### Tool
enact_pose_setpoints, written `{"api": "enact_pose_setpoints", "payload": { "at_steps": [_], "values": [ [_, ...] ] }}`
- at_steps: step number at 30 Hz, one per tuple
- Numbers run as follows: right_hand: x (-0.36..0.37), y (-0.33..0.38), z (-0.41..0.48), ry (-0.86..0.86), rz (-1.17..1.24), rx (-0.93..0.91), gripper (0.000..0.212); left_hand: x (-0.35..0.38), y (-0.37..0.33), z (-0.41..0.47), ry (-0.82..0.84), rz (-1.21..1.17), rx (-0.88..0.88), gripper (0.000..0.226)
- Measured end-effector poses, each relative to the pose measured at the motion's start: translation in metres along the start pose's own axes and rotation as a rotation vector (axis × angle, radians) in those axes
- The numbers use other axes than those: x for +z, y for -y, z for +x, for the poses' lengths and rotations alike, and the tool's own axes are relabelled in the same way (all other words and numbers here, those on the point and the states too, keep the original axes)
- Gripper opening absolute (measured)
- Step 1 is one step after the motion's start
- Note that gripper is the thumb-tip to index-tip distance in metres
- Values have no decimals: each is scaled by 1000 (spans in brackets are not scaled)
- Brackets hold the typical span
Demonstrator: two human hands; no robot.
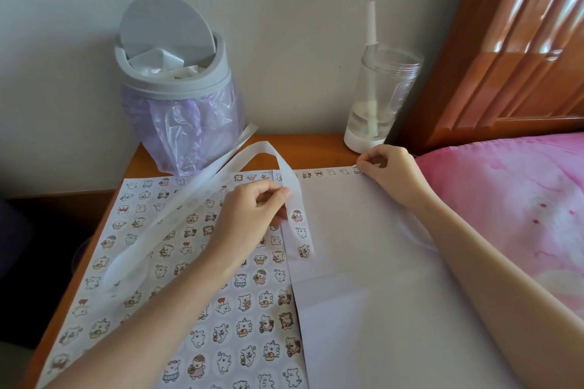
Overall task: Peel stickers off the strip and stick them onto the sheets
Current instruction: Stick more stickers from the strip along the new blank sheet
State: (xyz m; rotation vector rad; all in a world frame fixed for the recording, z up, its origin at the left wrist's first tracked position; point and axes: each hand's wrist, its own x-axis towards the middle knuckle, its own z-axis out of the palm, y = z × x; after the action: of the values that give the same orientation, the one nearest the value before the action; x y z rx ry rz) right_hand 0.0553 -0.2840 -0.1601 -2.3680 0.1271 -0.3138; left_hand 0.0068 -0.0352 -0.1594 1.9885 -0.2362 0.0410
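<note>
Head: left hand (252,215) pinches one strip (196,196) (three stickers (297,216)); two sheets (363,230).

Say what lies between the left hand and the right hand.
Head view: bare white paper sheet, with a row of small bear stickers along its top edge, between the left hand pinching the white sticker strip and the right hand.

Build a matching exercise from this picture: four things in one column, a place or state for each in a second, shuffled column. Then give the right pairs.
1. left hand
2. right hand
3. bin
4. cup

a. holds a white straw
b. pinches the strip
c. lined with a purple bag
d. pinches a sticker at the right sheet's far edge

Pairs: 1-b, 2-d, 3-c, 4-a
</note>
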Motion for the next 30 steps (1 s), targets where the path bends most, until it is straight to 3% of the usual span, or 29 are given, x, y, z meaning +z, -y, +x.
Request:
{"api": "enact_pose_setpoints", "payload": {
  "at_steps": [28, 30],
  "values": [
    [8, -3, -3, -109, 0, 25, 6, 0, -2, -2, -1, 19, 6, 15],
    [8, 0, -4, -87, -15, 56, 18, 0, -3, -2, -5, 29, 11, 15]
  ]
}}
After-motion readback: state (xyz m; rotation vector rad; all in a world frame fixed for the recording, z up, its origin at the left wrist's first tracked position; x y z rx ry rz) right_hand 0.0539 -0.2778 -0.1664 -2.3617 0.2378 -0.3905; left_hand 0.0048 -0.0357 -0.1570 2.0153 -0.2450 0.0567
